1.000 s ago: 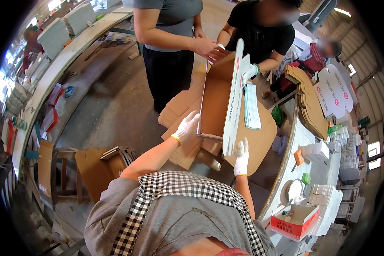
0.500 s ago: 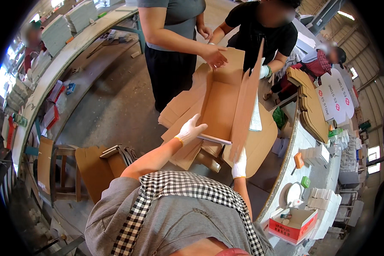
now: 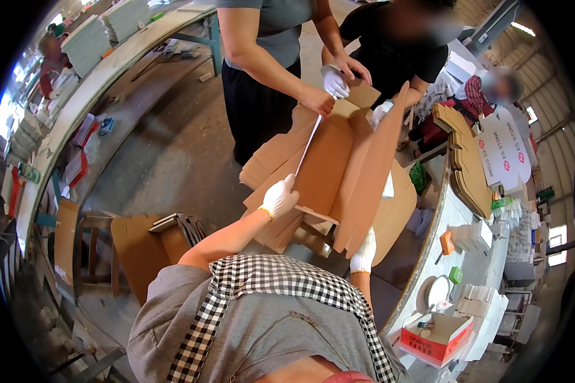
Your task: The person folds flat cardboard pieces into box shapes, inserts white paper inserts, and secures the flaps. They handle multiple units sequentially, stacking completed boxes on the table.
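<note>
Left hand: white glove, fingers curled over the near left edge of the box, gripping the left wall where it meets a small bottom flap.
Right hand: white glove, at the near lower corner of the box's right wall; the fingers are tucked behind the cardboard, so I cannot tell whether they grip or only press.
Box: large brown cardboard carton, open and half folded, its inside facing the camera, just past 12 o'clock of the picture's centre; the long right wall stands on edge and leans out toward 1 o'clock.
Stack: flat cardboard sheets under and to the left of the box, at 9 o'clock of it.
Co-worker's hand: bare, closed on the top of the box's left wall, at 11 o'clock of the box.
Second co-worker's hand: white glove, on the far top flap, at 12 o'clock of the box.
Table: long grey top at 3 o'clock, carrying small white cartons and a pile of brown cardboard pieces.
Red carton: open, on the table's near end, at 5 o'clock.
Stool: at 8 o'clock, cardboard leaning beside it.
</note>
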`<state>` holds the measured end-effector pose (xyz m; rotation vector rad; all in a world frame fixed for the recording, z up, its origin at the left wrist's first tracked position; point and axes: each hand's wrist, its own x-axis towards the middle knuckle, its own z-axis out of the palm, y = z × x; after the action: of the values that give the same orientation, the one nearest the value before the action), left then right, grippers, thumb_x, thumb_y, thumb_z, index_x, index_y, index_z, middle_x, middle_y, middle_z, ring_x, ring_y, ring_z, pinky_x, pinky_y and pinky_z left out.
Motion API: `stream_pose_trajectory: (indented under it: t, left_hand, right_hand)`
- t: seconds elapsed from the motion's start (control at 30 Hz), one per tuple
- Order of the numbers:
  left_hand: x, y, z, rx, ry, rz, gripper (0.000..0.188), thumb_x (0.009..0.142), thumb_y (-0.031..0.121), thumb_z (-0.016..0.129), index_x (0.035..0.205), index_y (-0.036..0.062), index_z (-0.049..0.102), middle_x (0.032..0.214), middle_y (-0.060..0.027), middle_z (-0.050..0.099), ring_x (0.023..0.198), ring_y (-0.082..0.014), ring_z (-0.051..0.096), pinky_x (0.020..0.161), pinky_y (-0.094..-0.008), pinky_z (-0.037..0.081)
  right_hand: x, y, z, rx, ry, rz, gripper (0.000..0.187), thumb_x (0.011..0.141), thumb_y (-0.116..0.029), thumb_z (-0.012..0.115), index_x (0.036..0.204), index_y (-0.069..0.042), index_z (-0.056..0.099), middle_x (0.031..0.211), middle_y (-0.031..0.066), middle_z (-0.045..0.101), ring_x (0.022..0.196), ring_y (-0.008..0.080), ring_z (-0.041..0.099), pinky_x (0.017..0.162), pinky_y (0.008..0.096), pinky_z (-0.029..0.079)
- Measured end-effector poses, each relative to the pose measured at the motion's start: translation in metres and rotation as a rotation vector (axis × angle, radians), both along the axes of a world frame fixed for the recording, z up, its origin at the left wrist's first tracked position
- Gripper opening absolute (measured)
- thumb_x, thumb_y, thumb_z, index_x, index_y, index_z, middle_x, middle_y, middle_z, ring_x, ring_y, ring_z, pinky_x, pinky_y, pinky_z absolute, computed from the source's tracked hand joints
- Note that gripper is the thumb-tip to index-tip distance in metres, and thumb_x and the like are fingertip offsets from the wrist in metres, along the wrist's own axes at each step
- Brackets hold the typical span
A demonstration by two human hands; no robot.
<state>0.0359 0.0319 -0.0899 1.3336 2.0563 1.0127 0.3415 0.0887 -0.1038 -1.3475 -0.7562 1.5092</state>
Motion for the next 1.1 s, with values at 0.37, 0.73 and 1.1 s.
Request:
stream_pose_trajectory:
  t: [0.37,0.73,1.1]
  left_hand:
    - [-0.025,-0.002,-0.008,0.071,0.166,0.089,0.054,0.086,0.017,0.053,0.137,-0.0017,0.048,0.100,-0.0290,0.066,0.093,-0.0442,0.065,0.084,-0.0507,0.051]
    - [-0.057,0.011,0.004,0.012,0.032,0.013,0.040,0.087,0.024,0.059,0.119,-0.0009,0.060,0.103,-0.0272,0.067,0.101,-0.0402,0.065,0.086,-0.0426,0.051]
    - [-0.042,-0.013,-0.007,0.033,-0.022,0.065,0.024,0.085,0.023,0.058,0.092,-0.0004,0.059,0.095,-0.0284,0.064,0.096,-0.0470,0.061,0.082,-0.0498,0.048]
  right_hand:
    - [-0.008,-0.009,-0.007,-0.079,0.460,0.195,0.041,0.106,-0.032,0.041,0.135,-0.004,0.050,0.129,0.0108,0.060,0.114,0.0266,0.061,0.092,0.0415,0.054]
    - [-0.052,-0.028,-0.005,-0.039,0.328,0.241,0.048,0.105,-0.037,0.043,0.141,-0.005,0.045,0.136,0.0120,0.055,0.119,0.0265,0.057,0.096,0.0417,0.051]
    - [-0.045,-0.045,-0.011,0.018,0.244,0.288,0.056,0.104,-0.042,0.045,0.147,-0.006,0.041,0.143,0.0132,0.050,0.125,0.0263,0.054,0.100,0.0420,0.049]
